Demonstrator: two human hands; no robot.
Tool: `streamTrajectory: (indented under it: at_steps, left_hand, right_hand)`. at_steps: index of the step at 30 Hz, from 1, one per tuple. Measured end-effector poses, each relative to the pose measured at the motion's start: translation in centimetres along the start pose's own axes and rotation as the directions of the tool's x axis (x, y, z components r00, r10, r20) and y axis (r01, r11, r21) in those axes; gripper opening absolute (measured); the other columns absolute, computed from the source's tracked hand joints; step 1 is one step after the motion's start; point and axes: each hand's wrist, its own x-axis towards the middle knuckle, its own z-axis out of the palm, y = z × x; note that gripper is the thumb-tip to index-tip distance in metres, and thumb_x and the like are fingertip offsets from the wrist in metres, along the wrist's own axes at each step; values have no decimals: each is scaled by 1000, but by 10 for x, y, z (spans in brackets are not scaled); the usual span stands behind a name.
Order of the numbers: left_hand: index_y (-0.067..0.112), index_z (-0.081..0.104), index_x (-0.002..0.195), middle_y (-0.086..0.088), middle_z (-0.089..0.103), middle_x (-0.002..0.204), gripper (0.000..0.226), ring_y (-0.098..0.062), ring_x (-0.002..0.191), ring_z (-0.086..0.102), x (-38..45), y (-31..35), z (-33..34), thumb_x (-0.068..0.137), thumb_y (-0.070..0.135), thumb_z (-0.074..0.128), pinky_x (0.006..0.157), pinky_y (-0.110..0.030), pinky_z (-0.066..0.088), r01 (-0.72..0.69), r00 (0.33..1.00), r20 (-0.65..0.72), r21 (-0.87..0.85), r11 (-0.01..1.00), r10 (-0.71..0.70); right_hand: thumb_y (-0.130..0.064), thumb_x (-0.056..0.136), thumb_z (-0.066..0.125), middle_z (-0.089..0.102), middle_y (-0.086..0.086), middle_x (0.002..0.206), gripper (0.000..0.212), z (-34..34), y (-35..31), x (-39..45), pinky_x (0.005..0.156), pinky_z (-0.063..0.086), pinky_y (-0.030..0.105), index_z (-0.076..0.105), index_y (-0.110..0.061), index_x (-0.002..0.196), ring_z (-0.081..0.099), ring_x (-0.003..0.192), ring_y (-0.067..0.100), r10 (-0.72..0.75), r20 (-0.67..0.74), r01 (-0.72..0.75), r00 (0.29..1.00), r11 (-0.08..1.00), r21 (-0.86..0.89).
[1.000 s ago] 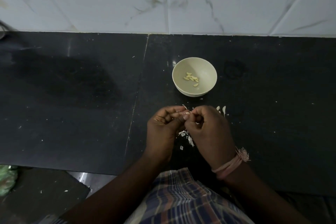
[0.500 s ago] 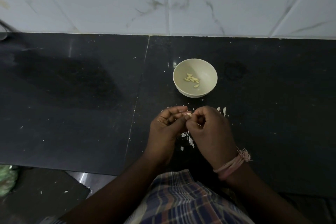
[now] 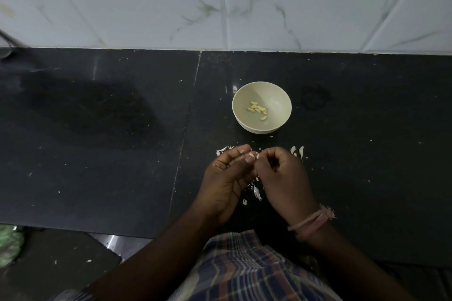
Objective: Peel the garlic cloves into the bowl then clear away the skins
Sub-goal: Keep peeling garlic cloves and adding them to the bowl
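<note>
While both hands meet over the dark table [image 3: 97,154], a small garlic clove [image 3: 253,154] sits pinched between them. The left hand [image 3: 226,178] has its fingers [image 3: 241,149] bent round the clove, with the thumb pressing it from the near side. The right hand [image 3: 283,178] is curled up too, and its fingertips touch the same clove, so both hands hold it. The clove is pale and only a tiny bit of it shows.

Just past the hands stands a round cream bowl [image 3: 281,102]. A few peeled cloves [image 3: 256,109] lie in the bottom of it, close together, with one a little apart.

White skins [image 3: 256,192] lie on the table under and between the hands. More skins [image 3: 223,149] lie by the left fingers, and a few bits [image 3: 298,150] lie just past the right hand.

A pink thread band [image 3: 311,222] goes round the right wrist. A checked cloth [image 3: 244,269] shows at the bottom, below the arms. A white tiled wall [image 3: 220,2] stands behind the table. Something green [image 3: 9,244] sits low at the left edge, too blurry to tell what it is.
</note>
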Motion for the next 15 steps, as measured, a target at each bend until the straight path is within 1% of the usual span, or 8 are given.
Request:
streamTrajectory:
  at_steps: [3, 5, 7, 8, 11, 13, 14, 15]
  left_hand:
    - [3, 66, 118, -19, 74, 112, 36, -24, 99, 74, 1, 1, 3, 83, 3, 69, 81, -30, 61, 7, 1000, -16, -18, 1000, -7]
    - [4, 67, 117, -19, 74, 113, 36, -24, 97, 74, 1, 1, 4, 82, 4, 70, 79, -31, 62, 4, 999, -31, -26, 1000, -5]
    - [7, 67, 116, -18, 74, 114, 34, -27, 101, 74, 3, 2, 4, 82, 5, 71, 78, -32, 61, 8, 999, -36, -31, 999, -9]
    - [7, 68, 114, -18, 74, 114, 33, -28, 103, 73, 4, 2, 4, 82, 5, 71, 79, -33, 61, 8, 999, -37, -35, 999, -9]
    - [8, 68, 111, -20, 73, 114, 30, -31, 105, 72, 6, 1, 4, 81, 5, 72, 80, -34, 61, -3, 999, -52, -48, 999, 0]
    - [8, 67, 111, -20, 74, 113, 31, -28, 100, 74, 6, 1, 4, 80, 5, 72, 77, -32, 61, -12, 998, -54, -41, 999, 10]
    - [8, 66, 111, -18, 74, 112, 33, -26, 98, 74, 5, 2, 5, 79, 5, 72, 76, -30, 61, -20, 998, -54, -28, 999, 18]
    - [7, 66, 113, -17, 75, 111, 35, -25, 96, 74, 5, 2, 5, 78, 5, 73, 75, -29, 60, -30, 998, -54, -13, 999, 29]
  right_hand:
    - [-30, 91, 66, 71, -3, 79, 10, 1, 2, 2, 69, 54, 31, 67, -21, 88, 67, 73, 8, 18, -37, -16, 999, 999, 48]
    - [-25, 94, 63, 71, -3, 78, 8, 0, 4, 4, 67, 53, 28, 67, -20, 89, 66, 70, 5, 25, -79, -20, 997, 997, 71]
    - [-20, 97, 58, 70, -5, 80, 10, -4, 4, 4, 67, 51, 24, 66, -19, 91, 65, 72, 3, 12, -126, -4, 992, 998, 61]
    - [-18, 98, 54, 69, -6, 80, 14, -5, 5, 5, 68, 50, 25, 66, -19, 89, 64, 74, 3, -7, -149, 15, 989, 999, 50]
    - [-25, 99, 45, 61, -4, 72, 29, -6, 6, 5, 65, 48, 34, 61, -15, 78, 57, 68, 9, -118, -187, 115, 975, 993, -27]
    - [-35, 104, 47, 51, -3, 63, 41, -4, 8, 6, 59, 43, 38, 53, -13, 70, 50, 60, 14, -183, -207, 163, 961, 980, -110]
    - [-37, 103, 52, 50, -4, 61, 41, -3, 9, 7, 57, 41, 36, 52, -14, 69, 49, 58, 13, -203, -214, 174, 956, 974, -146]
    - [-36, 100, 59, 52, -5, 62, 37, -3, 9, 9, 57, 41, 31, 53, -16, 70, 51, 59, 11, -211, -208, 178, 955, 970, -168]
